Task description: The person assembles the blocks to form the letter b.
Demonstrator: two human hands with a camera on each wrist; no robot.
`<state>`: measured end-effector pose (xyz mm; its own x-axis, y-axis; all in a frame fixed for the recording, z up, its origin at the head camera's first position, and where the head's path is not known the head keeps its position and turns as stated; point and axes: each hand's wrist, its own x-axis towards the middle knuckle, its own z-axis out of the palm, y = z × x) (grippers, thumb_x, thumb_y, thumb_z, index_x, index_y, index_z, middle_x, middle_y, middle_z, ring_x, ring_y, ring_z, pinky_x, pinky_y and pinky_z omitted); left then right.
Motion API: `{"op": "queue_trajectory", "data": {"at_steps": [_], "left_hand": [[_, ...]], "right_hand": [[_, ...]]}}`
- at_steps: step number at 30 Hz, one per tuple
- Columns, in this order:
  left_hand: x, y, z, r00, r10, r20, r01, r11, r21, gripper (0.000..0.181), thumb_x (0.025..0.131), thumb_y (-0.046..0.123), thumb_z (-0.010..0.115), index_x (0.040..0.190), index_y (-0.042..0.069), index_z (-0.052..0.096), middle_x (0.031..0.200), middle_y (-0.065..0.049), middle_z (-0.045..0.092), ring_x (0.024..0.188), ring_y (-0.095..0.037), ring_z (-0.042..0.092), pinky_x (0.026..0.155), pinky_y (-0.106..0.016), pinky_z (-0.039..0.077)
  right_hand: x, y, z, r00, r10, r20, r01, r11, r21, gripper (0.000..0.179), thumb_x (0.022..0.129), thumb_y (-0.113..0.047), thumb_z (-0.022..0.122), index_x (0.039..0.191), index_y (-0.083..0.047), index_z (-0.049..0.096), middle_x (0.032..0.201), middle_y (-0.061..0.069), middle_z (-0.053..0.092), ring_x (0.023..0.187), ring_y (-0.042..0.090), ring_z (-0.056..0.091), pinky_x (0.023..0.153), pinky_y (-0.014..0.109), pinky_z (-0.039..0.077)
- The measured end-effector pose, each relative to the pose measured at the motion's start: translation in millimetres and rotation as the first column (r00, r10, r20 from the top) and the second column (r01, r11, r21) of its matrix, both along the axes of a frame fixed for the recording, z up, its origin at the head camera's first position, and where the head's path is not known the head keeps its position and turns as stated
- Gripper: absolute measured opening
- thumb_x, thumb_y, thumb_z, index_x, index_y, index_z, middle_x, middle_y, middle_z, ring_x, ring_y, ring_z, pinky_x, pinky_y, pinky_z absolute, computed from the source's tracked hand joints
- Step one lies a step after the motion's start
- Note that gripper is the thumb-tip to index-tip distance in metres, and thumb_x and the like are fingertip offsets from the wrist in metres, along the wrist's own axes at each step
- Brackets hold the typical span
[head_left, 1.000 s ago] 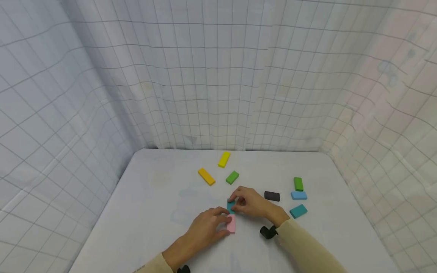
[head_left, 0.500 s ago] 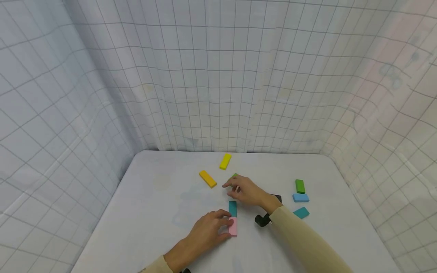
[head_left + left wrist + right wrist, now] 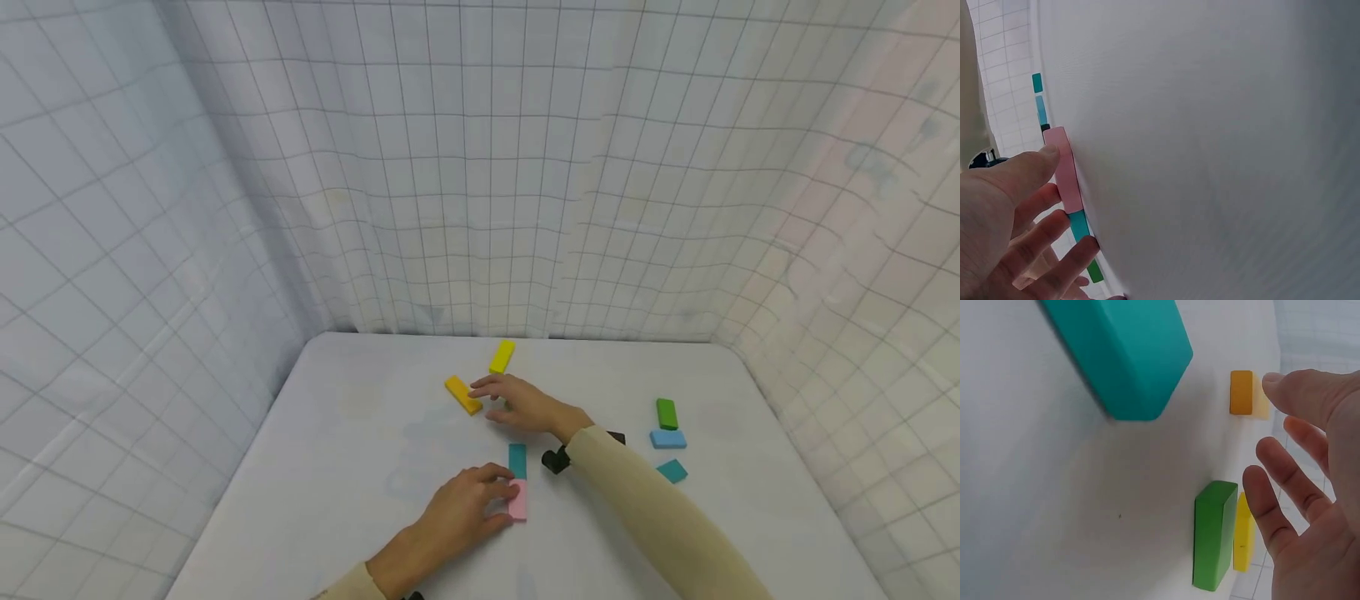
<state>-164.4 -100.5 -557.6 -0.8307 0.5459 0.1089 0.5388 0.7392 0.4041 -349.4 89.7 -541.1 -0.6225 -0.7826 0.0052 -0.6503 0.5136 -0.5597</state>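
A pink block [image 3: 520,504] lies end to end with a teal block [image 3: 517,460], in a short upright row in the head view. Against the pink block's left side rests my left hand [image 3: 459,510], its thumb and fingers loosely bent. In the left wrist view the thumb touches the pink block [image 3: 1066,178]. My right hand [image 3: 527,406] hovers beyond the row with fingers spread and nothing between them. Its fingertips overlap the orange block [image 3: 459,390] in the head view. A green block [image 3: 1215,534], mostly hidden under that hand from above, shows in the right wrist view.
A yellow block [image 3: 502,357] lies near the table's back edge. On the right are another green block [image 3: 667,414], a light blue block [image 3: 668,439] and a second teal block [image 3: 674,471]. My right forearm partly covers a black block [image 3: 617,437]. Gridded white curtains [image 3: 480,208] surround the table.
My right hand has let go of the teal block beside the pink one and moved away and leftward, over the green block toward the orange one. My left hand stays at the pink block.
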Motion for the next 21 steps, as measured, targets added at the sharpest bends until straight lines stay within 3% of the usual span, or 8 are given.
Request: {"op": "queue_trajectory", "data": {"at_steps": [4, 13, 21], "left_hand": [[-0.1, -0.3, -1.4, 1.0, -0.003, -0.017, 0.003, 1.0, 0.002, 0.036, 0.099, 0.027, 0.097, 0.134, 0.021, 0.089, 0.145, 0.0, 0.08, 0.126, -0.021, 0.08, 0.103, -0.042, 0.07], [0.5, -0.9, -3.6, 1.0, -0.006, -0.031, 0.006, 1.0, 0.003, 0.037, 0.1, 0.028, 0.095, 0.135, 0.02, 0.089, 0.146, 0.0, 0.079, 0.127, -0.021, 0.08, 0.105, -0.044, 0.07], [1.1, -0.3, -3.7, 1.0, -0.007, -0.02, 0.007, 1.0, 0.006, 0.037, 0.101, 0.029, 0.095, 0.136, 0.02, 0.089, 0.147, 0.0, 0.079, 0.128, -0.021, 0.079, 0.105, -0.044, 0.069]], "right_hand": [[-3.1, -7.7, -4.5, 1.0, 0.027, 0.0, -0.027, 1.0, 0.01, 0.051, 0.116, -0.012, 0.072, 0.166, -0.014, 0.065, 0.179, 0.008, 0.056, 0.169, 0.034, 0.051, 0.141, 0.058, 0.041], [-1.6, -13.2, -5.6, 1.0, 0.001, 0.007, -0.001, 0.999, 0.05, 0.049, 0.117, -0.014, 0.071, 0.165, -0.017, 0.067, 0.177, 0.007, 0.058, 0.166, 0.032, 0.055, 0.138, 0.053, 0.046], [-1.5, -11.1, -4.6, 0.997, 0.056, -0.05, -0.05, 0.992, 0.118, 0.052, 0.118, -0.009, 0.067, 0.169, -0.018, 0.063, 0.182, 0.008, 0.053, 0.168, 0.034, 0.053, 0.139, 0.055, 0.045]]}}
